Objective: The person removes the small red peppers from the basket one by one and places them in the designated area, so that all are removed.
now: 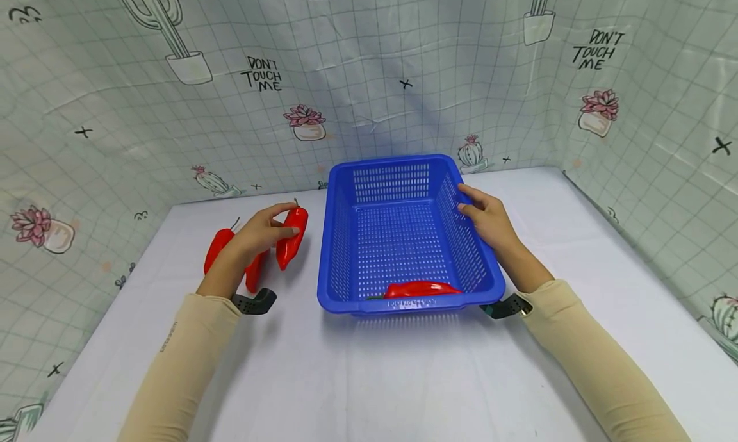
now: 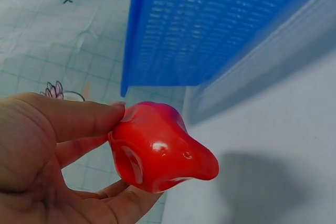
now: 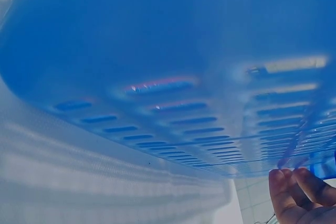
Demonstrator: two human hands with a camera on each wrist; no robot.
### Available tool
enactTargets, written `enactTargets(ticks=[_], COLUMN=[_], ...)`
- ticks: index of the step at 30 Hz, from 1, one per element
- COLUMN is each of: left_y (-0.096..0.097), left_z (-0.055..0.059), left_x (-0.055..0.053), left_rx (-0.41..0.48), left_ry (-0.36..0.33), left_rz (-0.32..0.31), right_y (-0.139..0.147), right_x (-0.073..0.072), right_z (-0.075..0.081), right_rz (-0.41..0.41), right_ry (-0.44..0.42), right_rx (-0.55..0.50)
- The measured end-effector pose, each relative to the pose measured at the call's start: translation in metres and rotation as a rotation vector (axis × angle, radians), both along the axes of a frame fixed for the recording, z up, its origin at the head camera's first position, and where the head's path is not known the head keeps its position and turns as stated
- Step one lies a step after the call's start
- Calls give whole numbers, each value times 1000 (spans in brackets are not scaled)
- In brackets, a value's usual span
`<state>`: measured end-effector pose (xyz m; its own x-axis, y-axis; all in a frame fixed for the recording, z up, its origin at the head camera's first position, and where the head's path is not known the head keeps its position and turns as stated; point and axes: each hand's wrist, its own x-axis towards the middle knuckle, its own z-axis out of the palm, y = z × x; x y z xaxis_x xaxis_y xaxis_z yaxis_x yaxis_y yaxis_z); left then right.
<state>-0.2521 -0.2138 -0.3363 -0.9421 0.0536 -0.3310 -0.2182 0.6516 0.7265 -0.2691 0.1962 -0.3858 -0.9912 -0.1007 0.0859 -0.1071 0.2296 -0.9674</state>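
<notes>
My left hand (image 1: 254,234) pinches a red pepper (image 1: 286,255) between thumb and fingers, left of the blue plastic basket (image 1: 325,237). In the left wrist view the pepper (image 2: 157,150) shows its tapered end, apart from the basket wall (image 2: 194,35). At the basket's right side my right hand (image 1: 492,221) grips the rim and wall. The right wrist view shows its fingertips (image 3: 310,187) at the far end of the slotted wall. Inside the basket, along the near wall, lies another red pepper (image 1: 421,289) with a green stem.
Two more red peppers, one at the far left (image 1: 216,246) and one (image 1: 254,274) partly behind my left hand and wrist, lie on the white tabletop (image 1: 392,378). Behind the table hangs a grid-patterned cloth (image 1: 369,77) printed with cacti.
</notes>
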Motion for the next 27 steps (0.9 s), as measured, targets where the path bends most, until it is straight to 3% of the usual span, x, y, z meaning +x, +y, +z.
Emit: enactTargets(ticks=[7,15,27], left_y=[-4,-5,-7], left_z=[-8,-22,-30], left_x=[2,4,9], left_rx=[-41,-276,-446], left_ry=[9,118,221], left_rz=[0,-36,-56], right_y=[0,-1,0], right_x=[0,0,-1], right_z=[-1,0,-2], right_rz=[0,2,2], right_ry=[0,-10,-13], right_rx=[-5,-19,-21])
